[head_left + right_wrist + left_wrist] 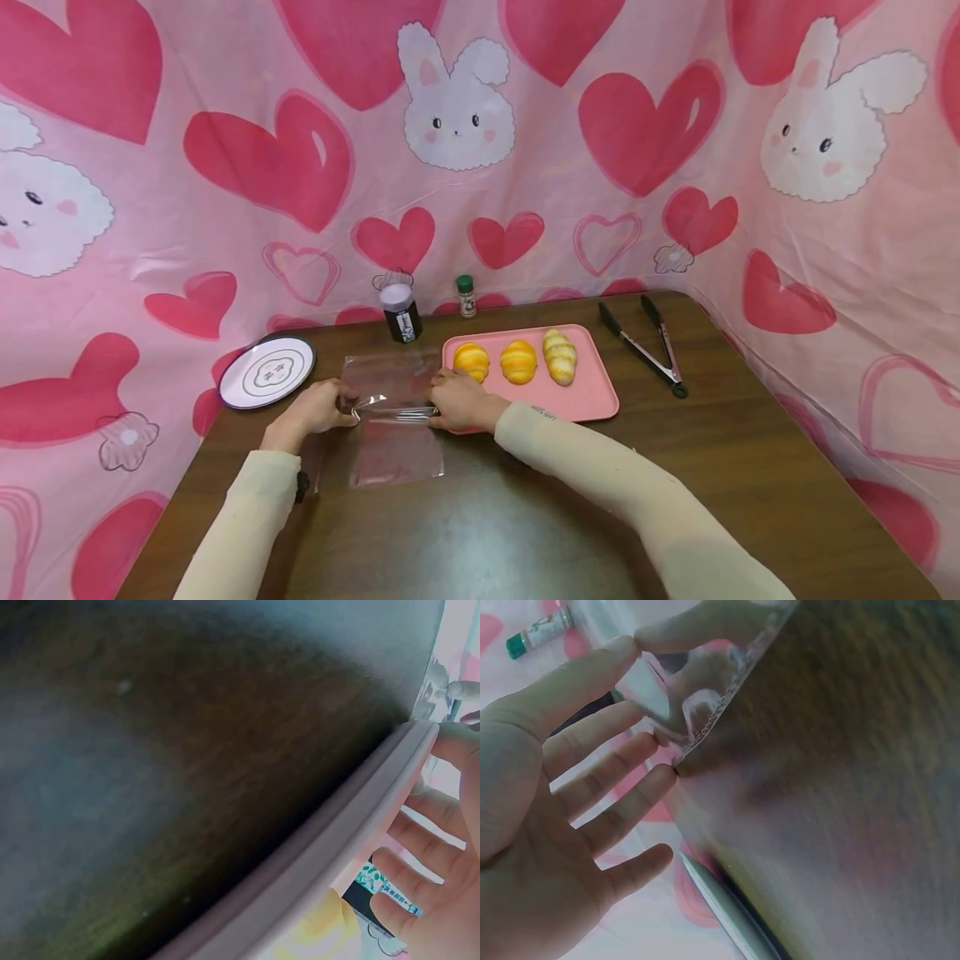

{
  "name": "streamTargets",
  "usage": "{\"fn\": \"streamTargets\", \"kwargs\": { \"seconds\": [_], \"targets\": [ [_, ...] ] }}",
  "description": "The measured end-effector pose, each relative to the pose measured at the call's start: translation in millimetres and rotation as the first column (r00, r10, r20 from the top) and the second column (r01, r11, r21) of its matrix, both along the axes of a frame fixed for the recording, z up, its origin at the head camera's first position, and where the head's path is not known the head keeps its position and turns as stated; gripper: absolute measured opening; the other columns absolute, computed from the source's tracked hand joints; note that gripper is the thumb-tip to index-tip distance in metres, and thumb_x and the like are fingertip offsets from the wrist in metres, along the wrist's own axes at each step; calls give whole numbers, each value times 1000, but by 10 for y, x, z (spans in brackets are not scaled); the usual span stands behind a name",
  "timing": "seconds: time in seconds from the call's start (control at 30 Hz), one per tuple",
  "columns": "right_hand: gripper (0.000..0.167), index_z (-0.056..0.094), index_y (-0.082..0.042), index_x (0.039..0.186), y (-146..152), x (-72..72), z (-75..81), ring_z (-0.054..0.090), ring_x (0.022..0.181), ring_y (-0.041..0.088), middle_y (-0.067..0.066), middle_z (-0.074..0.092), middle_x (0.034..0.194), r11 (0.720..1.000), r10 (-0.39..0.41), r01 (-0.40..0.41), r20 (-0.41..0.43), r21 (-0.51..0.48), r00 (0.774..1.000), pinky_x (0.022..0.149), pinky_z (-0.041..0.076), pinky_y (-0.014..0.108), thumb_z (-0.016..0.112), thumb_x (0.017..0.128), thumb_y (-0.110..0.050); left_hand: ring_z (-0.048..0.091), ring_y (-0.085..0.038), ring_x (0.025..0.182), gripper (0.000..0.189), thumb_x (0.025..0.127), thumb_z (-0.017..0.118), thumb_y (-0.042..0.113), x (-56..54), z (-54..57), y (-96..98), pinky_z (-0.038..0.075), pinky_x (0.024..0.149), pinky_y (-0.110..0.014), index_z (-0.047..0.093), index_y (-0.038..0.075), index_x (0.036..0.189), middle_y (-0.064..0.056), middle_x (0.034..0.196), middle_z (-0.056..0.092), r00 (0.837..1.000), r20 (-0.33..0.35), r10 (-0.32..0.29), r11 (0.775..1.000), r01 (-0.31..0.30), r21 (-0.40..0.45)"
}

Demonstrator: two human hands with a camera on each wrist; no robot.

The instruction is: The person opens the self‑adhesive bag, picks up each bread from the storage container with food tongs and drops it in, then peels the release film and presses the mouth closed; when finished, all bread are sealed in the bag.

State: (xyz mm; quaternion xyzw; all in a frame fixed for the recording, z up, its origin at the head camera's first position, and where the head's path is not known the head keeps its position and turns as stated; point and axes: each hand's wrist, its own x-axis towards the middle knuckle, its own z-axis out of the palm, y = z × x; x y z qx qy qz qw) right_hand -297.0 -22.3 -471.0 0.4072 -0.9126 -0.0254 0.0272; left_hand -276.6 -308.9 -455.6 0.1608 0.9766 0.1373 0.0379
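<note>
Head view, from the left: a white dark-rimmed plate (243, 379) is set near the far left edge of the brown table (675, 492). Just beside it, the person's left hand (318, 406) is brought to the near side of the plate, and the left edge of the clear plastic film (401, 467) is pinched between its thumb and fingers. The film is spread on the tabletop between the two hands, with a shiny raised crease drawn across its middle. Behind it, a black jar (403, 323) with a pale lid is stood upright. The film's right edge is gripped by the right hand (459, 400), by which the left rim of a pink tray (592, 404) is overlapped. Behind the tray, a green-capped shaker (467, 300) is stood. On the tray, two orange-yellow rolls (519, 362) and one paler, longer roll (560, 358) are lined up; the leftmost is partly hidden. Farthest right, black-tipped tongs (667, 371) are laid spread apart.
</note>
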Motion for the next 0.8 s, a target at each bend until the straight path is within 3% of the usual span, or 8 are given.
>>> {"fn": "streamTargets", "kwargs": {
  "seconds": [0.3, 0.47, 0.57, 0.67, 0.8],
  "targets": [
    [39, 72, -22, 115, 60, -26, 50, 56, 117, 20, -1, 70, 116, 999, 20, -20, 9, -51, 1000, 107, 44, 41, 65, 90, -51, 58, -9, 57, 22, 82, 79, 16, 7, -26, -21, 50, 67, -37, 74, 8, 101, -5, 83, 63, 999, -6, 40, 999, -40, -24],
    [42, 70, -20, 119, 126, -38, 118, 57, 118, 22, 0, 70, 117, 998, 3, -2, 15, -55, 1000, 107, 44, 43, 64, 91, -51, 69, -29, 82, 23, 84, 76, 15, 9, -25, -63, 54, 78, -52, 73, 6, 106, -13, 99, 72, 996, -67, 55, 997, -59, -56],
    [42, 69, -19, 120, 164, -51, 156, 57, 119, 22, 1, 70, 117, 997, -5, 8, 40, -72, 999, 109, 43, 44, 65, 92, -49, 68, -38, 95, 21, 84, 75, 13, 7, -10, -84, 53, 80, -55, 74, 6, 104, -14, 101, 74, 992, -121, 43, 997, -50, -57],
    [41, 70, -19, 119, 194, -62, 183, 58, 117, 22, 0, 71, 116, 994, -8, 15, 60, -109, 998, 107, 45, 44, 65, 92, -48, 69, -37, 92, 20, 84, 75, 10, 9, 14, -91, 53, 78, -54, 74, 6, 104, -14, 97, 74, 986, -162, 33, 999, -39, -31],
    [35, 72, -21, 115, 238, -60, 241, 61, 112, 22, -1, 72, 114, 987, -15, 23, 55, -161, 998, 100, 48, 41, 66, 91, -46, 69, -33, 88, 23, 85, 72, 7, 25, 63, -95, 53, 77, -52, 74, 5, 108, -14, 95, 75, 985, -167, 51, 999, -48, 23]
  ]
}}
